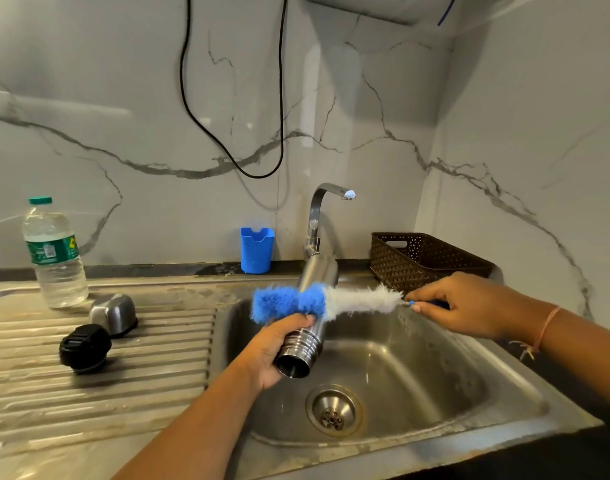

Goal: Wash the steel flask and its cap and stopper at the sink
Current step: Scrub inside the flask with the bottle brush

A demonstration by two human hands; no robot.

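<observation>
My left hand (274,351) grips the steel flask (315,271) near its threaded neck, over the sink (418,386). The flask lies tilted, its open mouth toward me and its base toward the tap. My right hand (449,306) pinches the handle of a blue and white bottle brush (296,301), which lies crosswise on the flask's outer wall. The steel cap (114,312) rests upside down on the ribbed drainboard (89,386) to the left. The black stopper (85,347) sits in front of the cap.
A plastic water bottle (54,252) stands at the back left of the drainboard. A blue holder (257,249) stands against the wall beside the tap (319,216). A brown basket (425,259) sits at the back right. A black cable (206,126) hangs on the marble wall.
</observation>
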